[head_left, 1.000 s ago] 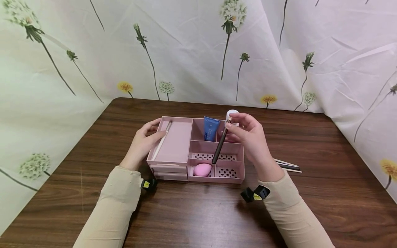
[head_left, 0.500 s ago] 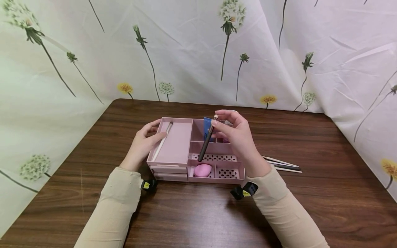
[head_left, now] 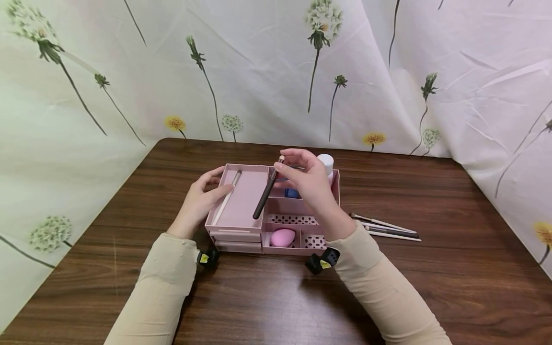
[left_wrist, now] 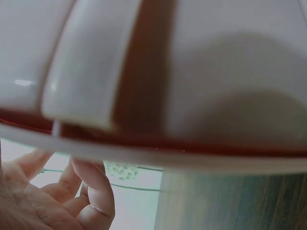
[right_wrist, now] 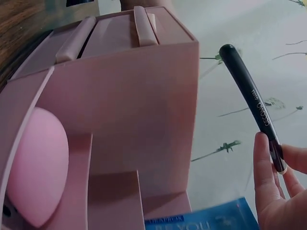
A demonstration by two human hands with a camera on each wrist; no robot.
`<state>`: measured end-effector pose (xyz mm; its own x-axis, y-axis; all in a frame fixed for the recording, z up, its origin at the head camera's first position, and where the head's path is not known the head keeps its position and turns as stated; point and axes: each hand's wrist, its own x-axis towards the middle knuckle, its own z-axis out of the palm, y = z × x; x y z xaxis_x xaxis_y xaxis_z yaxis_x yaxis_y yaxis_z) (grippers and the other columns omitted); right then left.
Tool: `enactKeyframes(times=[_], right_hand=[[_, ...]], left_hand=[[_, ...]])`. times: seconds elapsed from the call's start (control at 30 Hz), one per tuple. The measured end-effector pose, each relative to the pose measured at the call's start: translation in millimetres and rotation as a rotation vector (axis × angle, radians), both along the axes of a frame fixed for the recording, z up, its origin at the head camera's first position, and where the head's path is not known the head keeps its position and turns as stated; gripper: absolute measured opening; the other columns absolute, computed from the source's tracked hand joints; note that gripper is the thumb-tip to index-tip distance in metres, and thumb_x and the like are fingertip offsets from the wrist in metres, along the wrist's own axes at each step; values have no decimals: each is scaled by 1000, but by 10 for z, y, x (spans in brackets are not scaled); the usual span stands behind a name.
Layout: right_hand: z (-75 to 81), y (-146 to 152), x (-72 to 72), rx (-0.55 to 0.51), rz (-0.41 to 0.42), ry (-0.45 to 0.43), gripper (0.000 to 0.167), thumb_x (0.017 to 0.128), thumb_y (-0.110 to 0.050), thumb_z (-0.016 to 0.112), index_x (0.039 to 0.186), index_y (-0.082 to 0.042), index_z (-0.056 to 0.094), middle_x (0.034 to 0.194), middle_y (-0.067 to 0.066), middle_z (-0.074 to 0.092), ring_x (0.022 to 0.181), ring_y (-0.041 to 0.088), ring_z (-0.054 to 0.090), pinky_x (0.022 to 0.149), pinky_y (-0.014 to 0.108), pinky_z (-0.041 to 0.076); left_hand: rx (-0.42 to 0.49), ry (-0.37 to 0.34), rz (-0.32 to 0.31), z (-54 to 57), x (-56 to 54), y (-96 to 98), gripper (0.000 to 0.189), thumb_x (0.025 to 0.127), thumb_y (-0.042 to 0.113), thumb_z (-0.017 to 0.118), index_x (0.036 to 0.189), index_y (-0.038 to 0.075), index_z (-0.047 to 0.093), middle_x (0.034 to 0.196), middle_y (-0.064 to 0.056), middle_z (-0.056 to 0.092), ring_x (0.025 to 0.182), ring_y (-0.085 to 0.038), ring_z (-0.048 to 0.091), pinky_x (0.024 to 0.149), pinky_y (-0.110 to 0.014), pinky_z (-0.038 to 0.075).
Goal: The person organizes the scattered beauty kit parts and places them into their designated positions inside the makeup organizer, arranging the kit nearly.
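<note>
Nearest: bare counter (head_left: 267, 297), then drawers (head_left: 237, 236) in the front of the pink box (head_left: 293, 205). Pink sponge (head_left: 282, 238) sits in a small front compartment beside them. Loose brushes (head_left: 390, 233) lie on counter, R of box. L hand (head_left: 198, 203) grips box's L side, thumb over rim by pale brush (head_left: 225, 201) on top tray (head_left: 247, 191); can't tell if touching. R hand (head_left: 309, 181) grip is closed on dark brush (head_left: 268, 191), pinched nr its light tip, tilted, held above tray's R edge. Behind: blue tube (head_left: 292, 193), part hidden, & white-capped bottle (head_left: 325, 164) in back compartments; then floral cloth (head_left: 267, 72).

Risks: pinch is at one end only, so dark brush may swivel or slip; its low end could knock pale brush; R hand passing close might tip tube.

Counts: drawers 2, sponge 1, box 1, loose brushes approx. 4 (overlap), pale brush 1, dark brush 1, tube 1, bottle 1.
</note>
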<state>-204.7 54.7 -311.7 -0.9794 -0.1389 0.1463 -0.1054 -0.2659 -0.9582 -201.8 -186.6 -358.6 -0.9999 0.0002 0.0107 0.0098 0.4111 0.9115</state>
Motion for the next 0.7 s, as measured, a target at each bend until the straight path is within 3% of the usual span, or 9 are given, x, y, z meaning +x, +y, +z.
enactKeyframes(times=[0.3, 0.7], right_hand=[[-43, -290, -29, 30, 3, -71, 31, 90, 7, 65, 120, 4, 60, 93, 2, 54, 70, 9, 64, 67, 34, 60], [-121, -466, -10, 110, 26, -123, 32, 92, 3, 65, 123, 0, 60, 99, 5, 53, 74, 14, 63, 69, 35, 60]], left_hand=[[-4, 13, 2, -11, -3, -13, 61, 95, 27, 64, 150, 15, 43, 130, -21, 52, 97, -20, 55, 77, -21, 47], [-10, 17, -7, -10, -2, -26, 60, 95, 27, 64, 150, 14, 44, 130, -21, 52, 98, -21, 57, 76, -20, 48]])
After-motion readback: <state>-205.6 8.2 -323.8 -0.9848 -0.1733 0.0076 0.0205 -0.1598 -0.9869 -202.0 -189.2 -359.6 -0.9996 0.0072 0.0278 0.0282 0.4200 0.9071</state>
